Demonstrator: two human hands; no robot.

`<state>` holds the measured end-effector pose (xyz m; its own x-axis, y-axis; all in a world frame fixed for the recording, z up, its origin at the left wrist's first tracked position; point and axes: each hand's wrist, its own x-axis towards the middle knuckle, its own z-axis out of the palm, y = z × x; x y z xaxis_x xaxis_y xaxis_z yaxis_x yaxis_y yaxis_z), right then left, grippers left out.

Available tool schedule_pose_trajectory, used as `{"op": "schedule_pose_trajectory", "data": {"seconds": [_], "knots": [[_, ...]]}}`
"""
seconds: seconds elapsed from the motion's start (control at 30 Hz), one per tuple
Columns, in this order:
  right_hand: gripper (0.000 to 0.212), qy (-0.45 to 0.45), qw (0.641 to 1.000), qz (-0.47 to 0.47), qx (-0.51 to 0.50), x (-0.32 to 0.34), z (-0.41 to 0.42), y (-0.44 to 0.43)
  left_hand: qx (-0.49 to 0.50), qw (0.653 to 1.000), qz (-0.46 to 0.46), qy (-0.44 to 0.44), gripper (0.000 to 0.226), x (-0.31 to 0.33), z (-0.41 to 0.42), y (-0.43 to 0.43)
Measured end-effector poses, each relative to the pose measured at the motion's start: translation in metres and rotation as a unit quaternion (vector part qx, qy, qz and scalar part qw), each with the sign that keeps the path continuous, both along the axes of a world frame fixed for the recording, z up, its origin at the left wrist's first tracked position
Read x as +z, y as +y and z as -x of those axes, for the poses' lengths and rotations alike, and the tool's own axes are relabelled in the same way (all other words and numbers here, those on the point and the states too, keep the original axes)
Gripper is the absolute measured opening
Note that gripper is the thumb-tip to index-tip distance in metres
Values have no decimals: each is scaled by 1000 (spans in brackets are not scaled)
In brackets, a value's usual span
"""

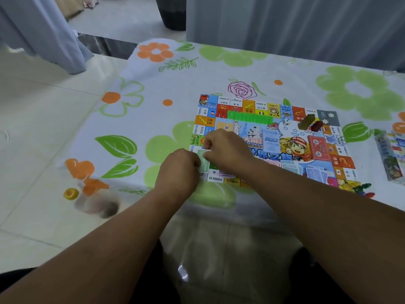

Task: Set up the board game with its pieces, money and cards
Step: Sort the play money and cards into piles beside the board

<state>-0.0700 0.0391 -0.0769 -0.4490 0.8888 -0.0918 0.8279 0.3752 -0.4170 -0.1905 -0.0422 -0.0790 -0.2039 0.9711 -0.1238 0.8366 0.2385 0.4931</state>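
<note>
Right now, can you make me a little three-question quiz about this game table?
1. True or false: the red card deck lies on the game board.
2. What do the left hand and right hand hold together? A. a green banknote B. a spoon C. a cup
3. Fill in: the white die sits toward the board's ___ edge (near or far).
Key: 1 true; 2 A; 3 far.

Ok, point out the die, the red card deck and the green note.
die (285, 122), head view, its top face.
red card deck (317, 148), head view, middle of the top card.
green note (205, 159), head view, its uncovered pale middle.
</note>
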Motion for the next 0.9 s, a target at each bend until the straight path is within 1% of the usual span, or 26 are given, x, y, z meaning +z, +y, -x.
{"op": "schedule_pose_trajectory", "data": {"seconds": [0.1, 0.33, 0.47, 0.53, 0.63, 0.77, 0.9], "knots": [[14, -17, 1000, -1, 6, 0, 0, -1, 3, 1000, -3, 3, 31, 0, 0, -1], [17, -60, 998, -24, 7, 1, 3, -4, 3, 1000, -1, -1, 30, -1, 0, 0], [28, -65, 998, -23, 5, 3, 5, -7, 4, 1000, 2, -1, 32, 0, -1, 0], [29, -66, 998, -20, 4, 4, 6, -7, 4, 1000, 1, -1, 31, 0, -1, 0], [24, -66, 998, -9, 9, 6, 7, -7, 7, 1000, 2, -5, 32, 0, -2, -1], [22, -62, 998, 1, 18, 9, 8, -8, 23, 999, 10, -28, 33, 4, -2, -1], [21, -4, 1000, 15, -2, 25, 7, -4, 44, 998, 14, -46, 29, 11, -1, 0]]}}
